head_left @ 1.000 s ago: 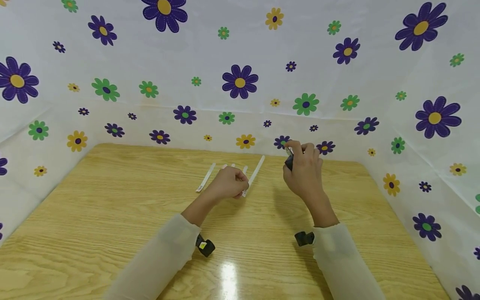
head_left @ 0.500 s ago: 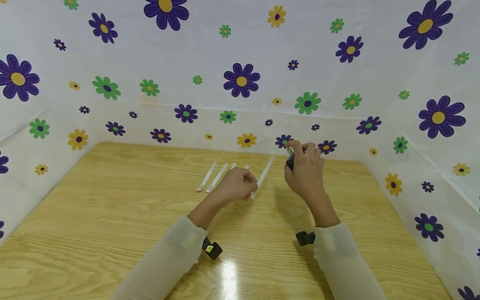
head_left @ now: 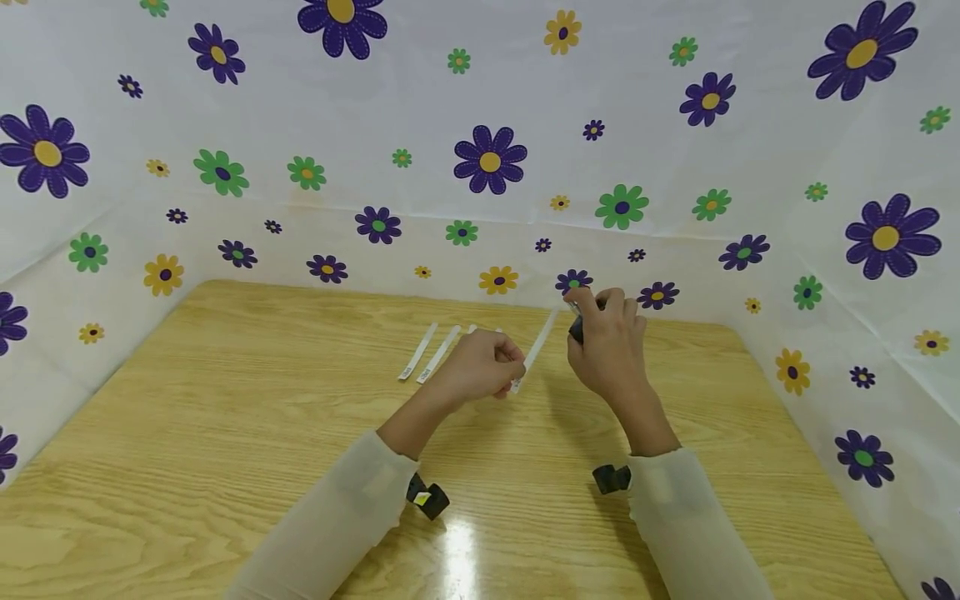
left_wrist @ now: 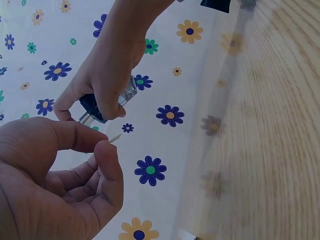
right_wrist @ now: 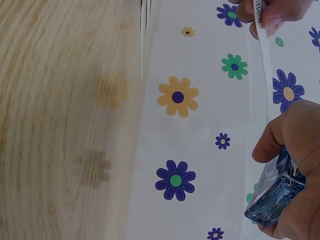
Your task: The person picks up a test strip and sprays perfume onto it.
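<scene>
My left hand [head_left: 483,362] pinches the printed near end of a white paper test strip [head_left: 538,342] between thumb and forefinger. The strip slants away above the table, its far end pointing toward the right hand. In the right wrist view the strip [right_wrist: 266,70] runs long and straight, with letters by the fingers. My right hand [head_left: 611,346] grips a small dark blue perfume bottle [right_wrist: 277,192] off the table, its forefinger near the top. Most of the bottle [head_left: 576,329] is hidden by the hand in the head view; bottle and strip look apart there.
Several more white strips [head_left: 438,354] lie side by side on the wooden table [head_left: 262,433], some partly behind the left hand. A white flowered cloth [head_left: 420,108] rises along the back and both sides. Black cameras [head_left: 429,497] sit at the wrists.
The left hand has shifted right with its strip, closer to the bottle, uncovering another strip on the table. The right hand stays almost where it was, holding the bottle.
</scene>
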`<state>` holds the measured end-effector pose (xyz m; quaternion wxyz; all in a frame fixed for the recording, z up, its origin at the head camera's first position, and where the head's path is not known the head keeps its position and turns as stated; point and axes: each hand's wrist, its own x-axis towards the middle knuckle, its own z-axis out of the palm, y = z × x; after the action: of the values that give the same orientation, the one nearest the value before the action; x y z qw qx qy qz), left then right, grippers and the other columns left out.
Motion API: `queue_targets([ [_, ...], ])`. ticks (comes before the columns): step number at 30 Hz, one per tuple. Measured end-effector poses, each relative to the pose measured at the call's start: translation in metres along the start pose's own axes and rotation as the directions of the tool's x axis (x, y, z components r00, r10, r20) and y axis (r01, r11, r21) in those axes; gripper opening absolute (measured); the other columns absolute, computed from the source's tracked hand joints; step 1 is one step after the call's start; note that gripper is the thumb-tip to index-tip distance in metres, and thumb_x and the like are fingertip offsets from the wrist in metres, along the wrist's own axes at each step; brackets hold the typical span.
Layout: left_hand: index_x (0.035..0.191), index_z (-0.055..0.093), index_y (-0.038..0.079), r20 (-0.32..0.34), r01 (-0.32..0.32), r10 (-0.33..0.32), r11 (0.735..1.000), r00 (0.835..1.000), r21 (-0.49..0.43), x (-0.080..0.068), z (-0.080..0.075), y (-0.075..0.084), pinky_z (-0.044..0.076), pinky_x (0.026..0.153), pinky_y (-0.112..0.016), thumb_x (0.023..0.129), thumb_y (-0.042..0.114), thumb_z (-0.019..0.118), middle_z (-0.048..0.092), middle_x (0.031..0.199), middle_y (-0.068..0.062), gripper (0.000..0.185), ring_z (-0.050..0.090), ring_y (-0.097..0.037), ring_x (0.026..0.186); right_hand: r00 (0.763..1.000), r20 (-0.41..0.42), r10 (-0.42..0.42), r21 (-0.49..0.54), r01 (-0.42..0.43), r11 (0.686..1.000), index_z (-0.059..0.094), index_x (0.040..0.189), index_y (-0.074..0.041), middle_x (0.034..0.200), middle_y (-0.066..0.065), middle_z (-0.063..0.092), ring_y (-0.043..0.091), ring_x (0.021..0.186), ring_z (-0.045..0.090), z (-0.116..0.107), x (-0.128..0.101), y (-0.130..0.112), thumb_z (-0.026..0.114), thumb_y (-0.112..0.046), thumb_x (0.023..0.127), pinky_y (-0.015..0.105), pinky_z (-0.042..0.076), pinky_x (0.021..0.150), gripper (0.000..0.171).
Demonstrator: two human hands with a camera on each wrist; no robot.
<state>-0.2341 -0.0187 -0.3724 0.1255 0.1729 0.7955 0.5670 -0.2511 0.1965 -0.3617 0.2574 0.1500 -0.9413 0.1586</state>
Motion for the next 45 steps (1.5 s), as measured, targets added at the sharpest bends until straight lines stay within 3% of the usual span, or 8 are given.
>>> queue_targets([
  [10,0.1,0.07,0.001,0.006,0.003,-0.003,1.0,1.0,0.009,-0.0033,0.002,0.0083,0.06,0.066,-0.036,0.097,0.007,0.063,0.067,0.079,-0.008,0.009,0.063,-0.015,0.061,1.0,0.002,-0.003,-0.022,0.003,1.0,0.048,0.128,-0.021,0.118,0.028,0.047,0.046,0.096,0.045,-0.0018,0.0001,-0.0002,0.065,-0.001,0.087,0.057,0.04,0.076,0.049],
  [24,0.1,0.069,0.0,0.015,0.008,-0.008,1.0,1.0,-0.005,-0.0018,0.0018,0.0051,0.06,0.063,-0.031,0.096,0.006,0.063,0.067,0.08,-0.009,0.01,0.063,-0.015,0.062,1.0,0.001,0.031,-0.013,-0.031,0.999,0.048,0.13,-0.02,0.122,0.031,0.045,0.049,0.104,0.044,-0.0004,-0.0009,0.0007,0.065,0.0,0.087,0.061,0.041,0.081,0.051],
  [45,0.099,0.069,0.0,0.017,0.037,-0.036,0.999,0.999,-0.018,-0.0026,0.0033,0.0065,0.058,0.062,-0.029,0.096,0.005,0.063,0.066,0.077,-0.008,0.008,0.06,-0.014,0.061,1.0,-0.025,0.007,-0.017,-0.007,1.0,0.047,0.129,-0.019,0.12,0.031,0.046,0.049,0.101,0.044,-0.0003,-0.0012,0.0006,0.064,0.001,0.086,0.061,0.04,0.078,0.05],
])
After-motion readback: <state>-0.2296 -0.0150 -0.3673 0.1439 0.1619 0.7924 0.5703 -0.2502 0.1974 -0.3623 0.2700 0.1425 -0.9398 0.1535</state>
